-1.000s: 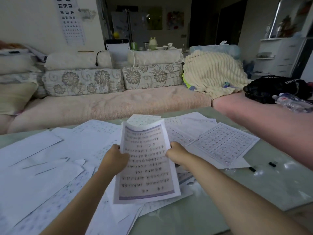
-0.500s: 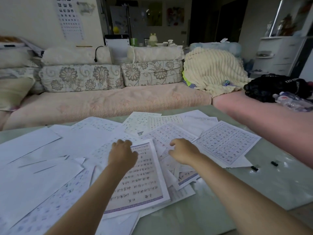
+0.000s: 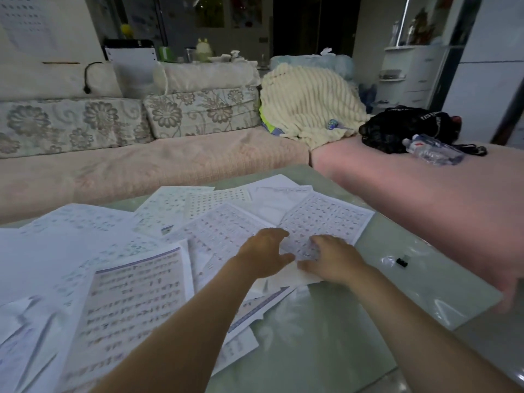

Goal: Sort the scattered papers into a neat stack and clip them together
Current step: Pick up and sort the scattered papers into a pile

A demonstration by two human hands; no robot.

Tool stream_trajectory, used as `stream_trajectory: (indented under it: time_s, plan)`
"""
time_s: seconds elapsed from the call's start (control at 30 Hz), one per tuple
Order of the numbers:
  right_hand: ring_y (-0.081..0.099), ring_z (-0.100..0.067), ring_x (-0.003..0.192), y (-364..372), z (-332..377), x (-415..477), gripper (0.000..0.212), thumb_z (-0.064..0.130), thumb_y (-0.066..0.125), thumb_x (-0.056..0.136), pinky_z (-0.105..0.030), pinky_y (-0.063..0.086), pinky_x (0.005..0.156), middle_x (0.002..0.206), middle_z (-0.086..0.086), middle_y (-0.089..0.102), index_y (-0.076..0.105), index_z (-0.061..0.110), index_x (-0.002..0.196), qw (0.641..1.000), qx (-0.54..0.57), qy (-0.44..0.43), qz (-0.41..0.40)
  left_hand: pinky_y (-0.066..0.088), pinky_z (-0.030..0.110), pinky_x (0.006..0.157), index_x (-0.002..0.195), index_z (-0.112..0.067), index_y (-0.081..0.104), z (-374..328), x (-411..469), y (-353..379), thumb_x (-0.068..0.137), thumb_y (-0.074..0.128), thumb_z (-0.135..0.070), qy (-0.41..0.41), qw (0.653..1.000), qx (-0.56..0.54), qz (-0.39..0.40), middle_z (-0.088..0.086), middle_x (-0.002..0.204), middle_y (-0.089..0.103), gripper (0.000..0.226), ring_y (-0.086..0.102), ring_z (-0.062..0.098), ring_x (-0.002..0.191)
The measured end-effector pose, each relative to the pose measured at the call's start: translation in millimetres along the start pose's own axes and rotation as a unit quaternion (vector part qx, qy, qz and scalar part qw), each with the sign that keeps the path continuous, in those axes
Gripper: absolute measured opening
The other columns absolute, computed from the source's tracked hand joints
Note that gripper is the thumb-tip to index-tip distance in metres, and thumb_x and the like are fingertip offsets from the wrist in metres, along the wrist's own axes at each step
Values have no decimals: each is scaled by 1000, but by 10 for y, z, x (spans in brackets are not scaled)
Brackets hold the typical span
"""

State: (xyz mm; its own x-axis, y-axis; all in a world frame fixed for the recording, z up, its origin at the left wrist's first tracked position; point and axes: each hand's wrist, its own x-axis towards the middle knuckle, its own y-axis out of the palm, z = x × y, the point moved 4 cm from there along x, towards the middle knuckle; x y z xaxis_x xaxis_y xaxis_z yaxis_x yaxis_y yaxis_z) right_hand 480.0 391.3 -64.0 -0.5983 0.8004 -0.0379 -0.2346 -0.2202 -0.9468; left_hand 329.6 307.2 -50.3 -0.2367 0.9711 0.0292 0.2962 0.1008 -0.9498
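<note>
Paper covers most of the tabletop (image 3: 326,336), whose glass looks slick. That is the first worry: loose sheets on a glossy surface slide easily, and the ones overhanging the near edge could go over if the pile gets tugged.

The scattered papers (image 3: 85,251) overlap every which way, so dragging one out from under the rest would likely pull its neighbours along, or crease a corner. The purple-bordered sheet (image 3: 136,307) lies to the left of both forearms, on top of the mess.

Both hands rest on the grid-printed sheet (image 3: 326,219) at the right of the spread. The left hand (image 3: 263,255) and right hand (image 3: 331,259) sit close together, fingers spread and lightly bent, pressing the paper and gripping nothing. Whether a thumb is tucked under an edge I cannot tell; it is blurred there.

The black clip (image 3: 401,262) lies on bare glass, apart from the papers, to the right of the right hand. Small as it is, a sweeping sheet could knock it off or bury it.
</note>
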Motion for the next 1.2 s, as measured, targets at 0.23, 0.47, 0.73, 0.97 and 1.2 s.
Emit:
stream_trajectory:
  time_s: [0.23, 0.47, 0.73, 0.97, 1.2]
  plan:
    - [64, -22, 85, -123, 20, -18, 22, 31, 53, 81, -29, 47, 66, 87, 1, 72, 71, 21, 88, 987, -45, -86, -129, 43, 31, 98, 134, -27, 55, -158, 199, 169, 87, 57, -25, 79, 996, -18, -28, -1, 136, 57, 48, 51, 21, 126]
    - [36, -23, 140, -298, -197, 25, 46, 43, 59, 84, -40, 27, 117, 146, -1, 50, 66, 23, 125, 958, 266, 27, -100, 51, 31, 77, 108, -28, 72, -116, 142, 82, 97, 47, -23, 46, 992, -8, -118, 0, 99, 73, 27, 65, 24, 93]
    - [64, -26, 78, -229, -425, 89, 31, -13, 64, 79, -38, 60, 70, 106, -18, 70, 66, -2, 107, 760, 582, 258, -127, 48, 25, 93, 121, -28, 67, -114, -115, -11, 95, 50, -20, 56, 995, -64, -57, -5, 120, 68, 32, 61, 16, 109]
    - [69, -30, 86, -146, -218, 111, 34, -15, 68, 70, -31, 54, 70, 97, -11, 73, 70, 6, 97, 857, 458, 226, -69, 28, 47, 114, 146, -23, 34, 414, -90, -121, 84, 59, -48, -110, 991, 40, -61, 4, 151, 36, 71, 30, 26, 140]
    - [63, -24, 99, -20, 123, 207, 39, -10, 66, 78, -26, 47, 67, 104, -3, 66, 62, 15, 108, 880, 449, 152, -18, 51, 33, 73, 107, -17, 57, 536, 85, -121, 89, 46, -50, -118, 984, 121, -46, 4, 102, 65, 40, 59, 22, 88]
